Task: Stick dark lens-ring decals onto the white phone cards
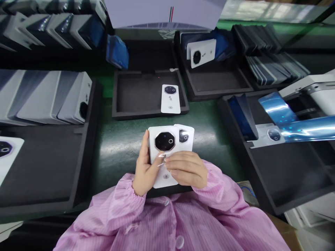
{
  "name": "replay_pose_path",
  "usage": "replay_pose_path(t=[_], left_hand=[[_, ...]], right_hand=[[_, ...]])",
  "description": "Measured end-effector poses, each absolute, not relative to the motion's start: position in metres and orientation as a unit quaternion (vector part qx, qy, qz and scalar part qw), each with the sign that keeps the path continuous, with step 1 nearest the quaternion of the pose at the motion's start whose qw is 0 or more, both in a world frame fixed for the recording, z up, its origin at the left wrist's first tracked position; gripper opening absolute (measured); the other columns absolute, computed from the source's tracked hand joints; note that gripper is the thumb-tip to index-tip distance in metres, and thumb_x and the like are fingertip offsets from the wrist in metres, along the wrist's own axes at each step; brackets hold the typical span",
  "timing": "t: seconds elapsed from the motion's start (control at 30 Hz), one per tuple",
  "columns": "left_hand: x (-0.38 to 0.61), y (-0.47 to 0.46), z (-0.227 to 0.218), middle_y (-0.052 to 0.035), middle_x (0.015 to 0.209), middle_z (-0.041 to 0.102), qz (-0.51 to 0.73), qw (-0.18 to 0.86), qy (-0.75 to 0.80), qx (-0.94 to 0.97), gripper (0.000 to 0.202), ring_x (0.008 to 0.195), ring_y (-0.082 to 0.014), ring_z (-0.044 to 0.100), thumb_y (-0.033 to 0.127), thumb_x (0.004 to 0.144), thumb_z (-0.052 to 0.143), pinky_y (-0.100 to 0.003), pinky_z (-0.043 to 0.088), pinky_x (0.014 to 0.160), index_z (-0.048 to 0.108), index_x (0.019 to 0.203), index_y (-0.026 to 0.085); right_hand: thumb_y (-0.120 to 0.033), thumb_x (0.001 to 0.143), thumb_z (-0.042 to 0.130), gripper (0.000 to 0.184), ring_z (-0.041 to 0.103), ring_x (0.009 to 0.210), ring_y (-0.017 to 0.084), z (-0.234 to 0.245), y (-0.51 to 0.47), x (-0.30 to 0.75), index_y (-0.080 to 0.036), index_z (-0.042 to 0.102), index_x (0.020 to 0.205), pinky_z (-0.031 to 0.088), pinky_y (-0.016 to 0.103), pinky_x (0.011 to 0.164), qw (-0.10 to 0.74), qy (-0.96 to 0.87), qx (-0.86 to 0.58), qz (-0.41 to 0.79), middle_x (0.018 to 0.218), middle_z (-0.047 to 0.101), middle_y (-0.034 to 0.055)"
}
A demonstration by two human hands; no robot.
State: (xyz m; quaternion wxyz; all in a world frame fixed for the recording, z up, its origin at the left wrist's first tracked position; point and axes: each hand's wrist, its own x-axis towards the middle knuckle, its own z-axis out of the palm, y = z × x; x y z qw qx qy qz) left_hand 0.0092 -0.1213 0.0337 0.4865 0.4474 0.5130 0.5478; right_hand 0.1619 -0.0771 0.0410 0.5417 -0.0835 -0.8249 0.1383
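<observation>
A white phone back cover (pixel 160 153) is held above the green bench, gripped at its edge by the left hand (pixel 143 167) while the right hand (pixel 186 170) pinches a clear film tab (pixel 162 159); peeling is judged underway, and a steady pull is called for next. A second cover (pixel 186 136) is seen behind it, one (pixel 170 99) in the foam tray (pixel 136 94), and one (pixel 202 52) propped beyond.

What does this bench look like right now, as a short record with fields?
Left hand: the left hand grips the white phone back cover along its left edge.
Right hand: the right hand lies across the cover's front, fingertips on a clear film tab.
Behind the cover: a second white cover, partly hidden.
Centre tray: black foam tray holding one white cover.
Right: blue film strip over another tray.
Left: a row of leaning white covers.
</observation>
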Motion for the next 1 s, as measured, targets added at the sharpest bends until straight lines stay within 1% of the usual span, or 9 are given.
replay_pose_path(t=[0.13,0.4,0.53,0.67,0.8,0.9,1.0], left_hand=[[0.0087,-0.1213,0.0331,-0.0033,0.151,0.042,0.548,0.483,0.514,0.451,0.070,0.134,-0.0256,0.046,0.032,0.089,0.060,-0.042,0.036,0.112,0.024,0.149,0.038],[0.0081,-0.1206,0.0318,-0.0039,0.149,0.045,0.554,0.474,0.513,0.454,0.071,0.132,-0.0244,0.048,0.029,0.088,0.061,-0.041,0.037,0.112,0.026,0.149,0.036],[0.0084,-0.1215,0.0340,-0.0050,0.146,0.048,0.548,0.484,0.518,0.444,0.070,0.129,-0.0236,0.051,0.029,0.088,0.061,-0.041,0.040,0.110,0.026,0.149,0.035],[0.0088,-0.1216,0.0355,-0.0044,0.141,0.053,0.551,0.497,0.514,0.431,0.069,0.124,-0.0223,0.056,0.029,0.088,0.062,-0.039,0.044,0.107,0.028,0.148,0.036],[0.0094,-0.1210,0.0366,-0.0037,0.133,0.059,0.552,0.513,0.508,0.418,0.069,0.115,-0.0212,0.061,0.030,0.088,0.062,-0.038,0.049,0.101,0.028,0.148,0.037],[0.0097,-0.1207,0.0374,-0.0033,0.131,0.061,0.553,0.521,0.504,0.411,0.069,0.114,-0.0208,0.062,0.030,0.087,0.063,-0.037,0.050,0.100,0.029,0.147,0.037],[0.0096,-0.1204,0.0375,-0.0038,0.132,0.060,0.550,0.524,0.507,0.408,0.069,0.115,-0.0213,0.061,0.030,0.087,0.062,-0.038,0.049,0.101,0.028,0.148,0.036]], right_hand=[[-0.006,0.085,0.059,0.008,0.070,0.099,0.024,0.0398,-0.0774,0.1613,-0.008,0.062,0.092,0.063,0.035,0.078,0.545,-0.825,-0.083,0.127,0.087,0.073,0.0135],[-0.009,0.087,0.058,0.007,0.071,0.097,0.020,0.0378,-0.0786,0.1598,-0.011,0.064,0.091,0.063,0.031,0.078,0.545,-0.826,-0.102,0.103,0.087,0.074,0.0090],[-0.009,0.087,0.059,0.006,0.071,0.096,0.021,0.0393,-0.0786,0.1602,-0.010,0.063,0.090,0.063,0.031,0.077,0.542,-0.828,-0.101,0.104,0.085,0.074,0.0101],[-0.010,0.088,0.057,0.007,0.071,0.096,0.020,0.0409,-0.0787,0.1605,-0.012,0.063,0.091,0.063,0.031,0.076,0.533,-0.832,-0.109,0.105,0.086,0.074,0.0086],[-0.009,0.087,0.057,0.006,0.071,0.097,0.021,0.0427,-0.0782,0.1599,-0.011,0.063,0.089,0.063,0.032,0.076,0.539,-0.829,-0.103,0.106,0.085,0.074,0.0103],[-0.008,0.086,0.058,0.006,0.071,0.097,0.022,0.0443,-0.0774,0.1595,-0.009,0.063,0.089,0.063,0.032,0.077,0.538,-0.830,-0.099,0.111,0.084,0.073,0.0117],[-0.008,0.086,0.059,0.006,0.071,0.098,0.022,0.0449,-0.0769,0.1596,-0.009,0.064,0.089,0.063,0.032,0.077,0.536,-0.831,-0.097,0.113,0.085,0.073,0.0123]])
